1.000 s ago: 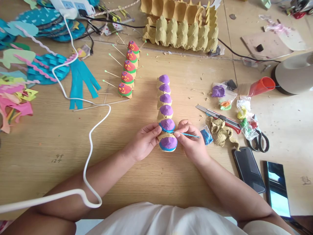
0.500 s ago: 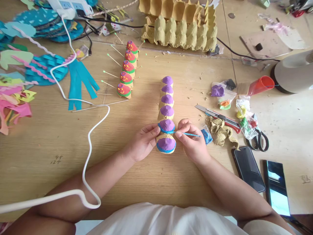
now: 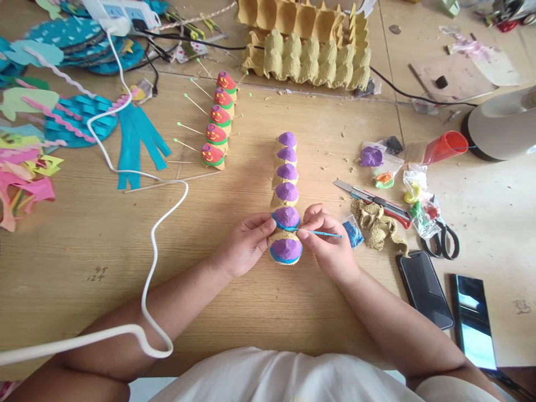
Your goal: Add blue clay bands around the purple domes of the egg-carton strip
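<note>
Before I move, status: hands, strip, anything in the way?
Left hand holding purple-capped strip. Right hand pinching thin blue tool against strip's blue band. Cutter, blade bare, beyond right hand.

Craft workspace | table | egg cartons | cutter | scissors

From my end I see a wooden table filling nearly all of the view, pale brown, its fine grain running mostly left to right. One dark seam comes down from the far side, right of the middle; a cross seam meets it. I can make out handwritten marks on the left part of the surface and a fainter scribble near its right edge. Below the near edge I get pale patches, too cropped to identify. The light is soft, with a whitish sheen toward the right.
</note>
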`<state>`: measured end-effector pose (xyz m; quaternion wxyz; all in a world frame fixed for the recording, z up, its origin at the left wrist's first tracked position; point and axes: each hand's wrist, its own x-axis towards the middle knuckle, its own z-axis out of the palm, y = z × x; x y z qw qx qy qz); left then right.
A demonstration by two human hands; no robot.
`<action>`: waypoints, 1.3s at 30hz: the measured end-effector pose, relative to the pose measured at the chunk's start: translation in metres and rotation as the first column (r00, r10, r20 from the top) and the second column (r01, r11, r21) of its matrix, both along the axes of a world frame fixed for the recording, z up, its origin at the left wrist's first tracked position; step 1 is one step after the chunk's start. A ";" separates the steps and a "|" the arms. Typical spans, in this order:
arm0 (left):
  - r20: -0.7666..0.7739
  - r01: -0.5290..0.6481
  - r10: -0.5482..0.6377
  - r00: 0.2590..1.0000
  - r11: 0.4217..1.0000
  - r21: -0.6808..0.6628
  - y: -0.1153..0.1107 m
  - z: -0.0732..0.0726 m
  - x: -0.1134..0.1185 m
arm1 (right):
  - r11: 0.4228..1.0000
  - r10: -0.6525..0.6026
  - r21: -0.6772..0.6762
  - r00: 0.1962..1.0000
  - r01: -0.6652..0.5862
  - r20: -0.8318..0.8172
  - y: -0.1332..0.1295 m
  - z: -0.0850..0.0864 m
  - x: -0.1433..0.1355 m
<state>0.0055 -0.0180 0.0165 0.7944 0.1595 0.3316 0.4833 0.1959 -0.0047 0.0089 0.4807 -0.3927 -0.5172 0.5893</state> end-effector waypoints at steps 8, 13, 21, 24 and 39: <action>-0.025 -0.007 0.006 1.000 1.000 -0.014 0.001 -0.003 0.000 | 0.996 -0.062 0.071 0.993 0.055 0.103 -0.002 0.005 -0.002; -0.042 -0.001 0.001 0.999 1.000 -0.008 0.001 -0.003 -0.001 | 0.997 -0.067 0.030 0.998 0.067 -0.011 -0.002 0.000 -0.001; -0.076 -0.019 0.019 0.997 1.000 -0.005 0.002 0.000 -0.001 | 0.984 -0.146 -0.131 0.972 0.123 -0.186 0.001 -0.003 -0.005; -0.085 -0.006 0.007 0.996 1.000 0.016 0.002 0.000 0.000 | 0.979 -0.139 -0.163 0.984 0.120 -0.109 0.001 -0.004 -0.005; -0.631 0.200 0.040 0.775 0.931 0.304 -0.001 -0.003 -0.011 | 0.981 0.059 -0.192 0.978 -0.020 0.200 0.000 0.011 -0.002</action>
